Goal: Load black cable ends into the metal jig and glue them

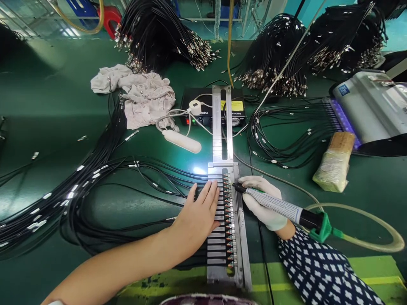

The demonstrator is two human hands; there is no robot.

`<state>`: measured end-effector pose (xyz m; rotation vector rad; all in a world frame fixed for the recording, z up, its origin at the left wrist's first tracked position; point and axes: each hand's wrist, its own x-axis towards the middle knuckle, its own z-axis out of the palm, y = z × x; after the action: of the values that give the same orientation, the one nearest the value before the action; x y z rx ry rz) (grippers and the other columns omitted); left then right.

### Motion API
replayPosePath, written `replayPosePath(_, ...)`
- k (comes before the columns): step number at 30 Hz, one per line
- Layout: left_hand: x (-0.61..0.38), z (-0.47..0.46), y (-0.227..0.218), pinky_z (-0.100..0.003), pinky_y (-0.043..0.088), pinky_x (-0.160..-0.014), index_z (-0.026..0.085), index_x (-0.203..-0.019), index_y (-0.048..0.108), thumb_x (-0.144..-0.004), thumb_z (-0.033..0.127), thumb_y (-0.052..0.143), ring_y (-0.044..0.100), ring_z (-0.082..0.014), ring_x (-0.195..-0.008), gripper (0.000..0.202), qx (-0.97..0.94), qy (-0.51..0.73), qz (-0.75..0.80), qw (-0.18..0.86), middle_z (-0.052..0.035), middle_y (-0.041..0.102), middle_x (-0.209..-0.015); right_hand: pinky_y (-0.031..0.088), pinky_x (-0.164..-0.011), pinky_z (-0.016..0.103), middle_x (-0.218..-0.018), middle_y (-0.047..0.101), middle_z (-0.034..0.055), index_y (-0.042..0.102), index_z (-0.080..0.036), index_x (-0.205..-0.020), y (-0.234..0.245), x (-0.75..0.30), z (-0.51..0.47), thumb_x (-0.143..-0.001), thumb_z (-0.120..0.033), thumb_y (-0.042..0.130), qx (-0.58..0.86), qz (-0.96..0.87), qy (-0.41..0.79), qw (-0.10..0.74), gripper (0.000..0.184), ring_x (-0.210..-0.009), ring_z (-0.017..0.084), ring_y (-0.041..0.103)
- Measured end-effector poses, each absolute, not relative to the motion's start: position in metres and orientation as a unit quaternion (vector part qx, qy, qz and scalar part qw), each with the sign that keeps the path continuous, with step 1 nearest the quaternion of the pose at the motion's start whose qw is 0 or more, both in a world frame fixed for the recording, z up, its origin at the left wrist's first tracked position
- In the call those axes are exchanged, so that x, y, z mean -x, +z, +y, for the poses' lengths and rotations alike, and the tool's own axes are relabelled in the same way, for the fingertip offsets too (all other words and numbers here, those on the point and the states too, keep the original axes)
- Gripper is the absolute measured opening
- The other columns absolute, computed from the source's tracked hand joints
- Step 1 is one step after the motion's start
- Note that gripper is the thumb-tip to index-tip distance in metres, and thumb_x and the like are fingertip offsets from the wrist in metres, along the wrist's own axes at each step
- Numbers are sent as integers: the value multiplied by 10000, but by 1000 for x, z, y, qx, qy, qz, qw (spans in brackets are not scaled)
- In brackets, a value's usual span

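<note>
A long metal fixture point(238, 228) lies in front of me with a row of black cable ends point(227, 220) clamped side by side in its slots. My left hand point(200, 214) is bare and rests flat on the fixture's left side, fingers stretched out over the cables. My right hand point(263, 203), in a white glove, is closed round a pen-like dispensing syringe point(280, 207). Its dark tip point(235, 185) touches the connector row near the top. A green fitting and a clear hose point(365, 241) trail from the syringe's rear.
Black cables point(95, 186) fan out left across the green mat. Cable bundles point(165, 38) are piled at the back. A crumpled cloth point(143, 95), a black controller box point(203, 112), a white lamp point(181, 140), a wrapped block point(335, 163) and a grey machine point(369, 106) stand around.
</note>
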<state>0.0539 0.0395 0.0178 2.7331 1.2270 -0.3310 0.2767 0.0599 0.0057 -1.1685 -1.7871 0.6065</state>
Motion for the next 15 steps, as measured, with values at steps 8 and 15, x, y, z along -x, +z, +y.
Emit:
replayPosePath(8,-56,40,20,-613,287,-1164,112,-1502,380,-953,412,495,267,-344,-1484,636,-902,-114,411,69,-179,243,-1597,610,-809,371,-971,749,64,656,-236,-919,6,-276,59,-815,-182,649,455,-729,236,452,117,-895,227,726)
replayPosePath(15,-55,41,22,-621,273,-1166,123,-1493,399,-953,430,503,285,-343,-1477,630,-903,-105,411,68,-178,265,-1592,612,-793,374,-965,748,71,653,-232,-920,6,-277,59,-812,-182,649,449,-732,231,458,119,-883,226,726)
